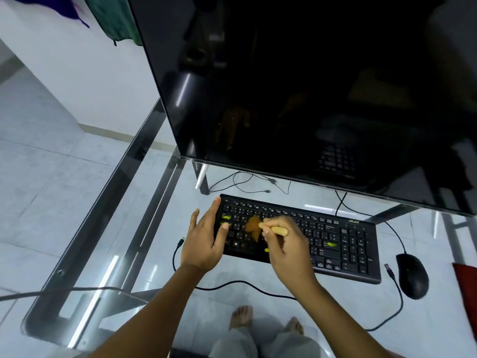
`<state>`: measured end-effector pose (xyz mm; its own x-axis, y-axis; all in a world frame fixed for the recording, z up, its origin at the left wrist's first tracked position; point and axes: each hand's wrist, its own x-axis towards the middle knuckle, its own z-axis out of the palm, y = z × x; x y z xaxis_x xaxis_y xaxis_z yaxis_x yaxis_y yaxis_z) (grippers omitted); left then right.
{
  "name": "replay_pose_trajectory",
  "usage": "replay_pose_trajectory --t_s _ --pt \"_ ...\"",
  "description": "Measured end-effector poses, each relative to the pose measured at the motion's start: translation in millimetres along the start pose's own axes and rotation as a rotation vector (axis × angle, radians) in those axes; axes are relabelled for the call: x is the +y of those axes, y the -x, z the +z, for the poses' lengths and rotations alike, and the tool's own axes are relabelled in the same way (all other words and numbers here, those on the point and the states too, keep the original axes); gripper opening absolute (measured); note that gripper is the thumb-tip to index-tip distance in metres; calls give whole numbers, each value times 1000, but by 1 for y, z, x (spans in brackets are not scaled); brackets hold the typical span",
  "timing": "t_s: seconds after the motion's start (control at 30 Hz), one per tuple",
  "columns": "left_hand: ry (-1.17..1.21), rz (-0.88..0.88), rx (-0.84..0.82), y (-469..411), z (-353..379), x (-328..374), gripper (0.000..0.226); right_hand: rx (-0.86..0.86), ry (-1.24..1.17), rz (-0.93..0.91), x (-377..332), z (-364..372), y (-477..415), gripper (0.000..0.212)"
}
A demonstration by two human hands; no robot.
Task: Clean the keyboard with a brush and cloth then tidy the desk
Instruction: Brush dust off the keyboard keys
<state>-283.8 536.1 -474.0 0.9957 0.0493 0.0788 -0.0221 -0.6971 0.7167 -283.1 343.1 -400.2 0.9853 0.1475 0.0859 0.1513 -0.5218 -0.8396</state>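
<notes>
A black keyboard (343,241) lies on the glass desk (77,228) below the monitor. Yellow-green smears mark some keys at its left and right of middle. My right hand (286,251) is shut on a brush with a pale wooden handle (280,230); its brown bristles (253,224) press on the left-middle keys. My left hand (204,239) rests flat on the keyboard's left end, fingers spread, thumb on the keys. A red cloth (467,288) shows at the right frame edge.
A large dark monitor (309,86) looms over the back of the desk. A black mouse (413,276) sits right of the keyboard, with loose cables (245,284) and USB plugs in front and behind. My bare feet show through the glass.
</notes>
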Motion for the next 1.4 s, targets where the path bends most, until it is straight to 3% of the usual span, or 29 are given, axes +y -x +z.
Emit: replay_pose_trajectory --t_s 0.13,0.27,0.4,0.53,0.67,0.77,0.8,0.9,0.93,1.03,1.17,1.27,1.3,1.4 --pt "-11 -18 -1 1 -2 3 59 -198 -33 37 -4 3 -1 8" --pt "34 -96 -19 3 -4 5 59 26 -71 33 -9 -2 -14 10" --pt "55 -91 16 4 -11 20 55 -292 -104 76 -14 13 -9 6" --pt "68 -138 -6 3 -11 20 56 17 -72 47 -4 2 -15 13" --pt "49 -179 -40 4 -8 10 60 -144 -39 138 1 -7 -18 10" --pt "50 -186 -47 4 -7 11 61 130 -16 140 8 -26 -35 22" --pt "45 -189 -46 4 -7 11 61 115 -49 139 8 -29 -37 17" --pt "28 -201 -50 5 -8 10 62 -179 -44 155 4 -25 -38 8" --pt "29 -195 -49 5 -8 11 61 -171 17 133 6 -25 -39 9" --pt "25 -115 -17 4 -8 19 58 106 9 106 8 -32 -46 11" --pt "-17 -56 4 1 -5 17 55 -133 -34 194 11 -34 -40 8" --pt "27 -77 -8 1 -6 19 52 177 -9 150 16 -47 -40 11" --pt "18 -67 -7 1 -5 19 52 199 -35 143 19 -50 -39 11" --pt "-114 10 27 -3 -1 13 55 -7 -44 191 25 -51 -29 10"
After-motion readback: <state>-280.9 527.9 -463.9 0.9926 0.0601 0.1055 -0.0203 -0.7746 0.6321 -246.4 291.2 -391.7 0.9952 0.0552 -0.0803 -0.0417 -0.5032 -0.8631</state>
